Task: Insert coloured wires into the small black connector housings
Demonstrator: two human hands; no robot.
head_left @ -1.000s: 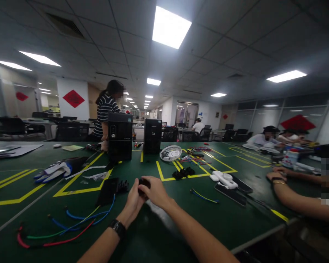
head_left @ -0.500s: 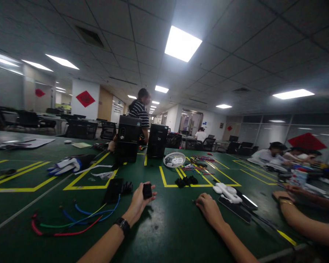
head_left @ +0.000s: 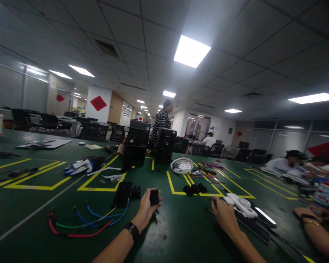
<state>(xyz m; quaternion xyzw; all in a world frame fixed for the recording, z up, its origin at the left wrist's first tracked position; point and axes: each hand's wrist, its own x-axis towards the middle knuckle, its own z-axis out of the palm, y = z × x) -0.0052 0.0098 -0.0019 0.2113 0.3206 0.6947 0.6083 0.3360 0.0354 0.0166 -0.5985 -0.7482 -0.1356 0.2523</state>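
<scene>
My left hand (head_left: 147, 206), with a black watch on its wrist, is turned palm up. Its fingers are closed round a small black block-like part (head_left: 154, 197) above the green table. On the right, my right hand (head_left: 224, 212) is held low over the table with its fingers bent together. A thin light strand shows by its fingertips, but what they grip is too small to make out. Just beyond that hand lies a white device (head_left: 240, 204). Left of my left hand are a black flat box (head_left: 122, 194), a black clip-like part (head_left: 136, 192) and several coloured cables (head_left: 83, 235).
Two black upright cases (head_left: 138, 144) stand at the back. A white round basket (head_left: 182, 165), loose wires (head_left: 208, 171) and black pieces (head_left: 194, 189) lie ahead. Gloves (head_left: 83, 166) are on the left. At right are a phone (head_left: 265, 217) and another person's arm (head_left: 315, 230).
The view has turned left, so the table's things sit further right. My left hand still holds the black part. My right hand is slightly nearer the white device. A standing person moved right behind the cases.
</scene>
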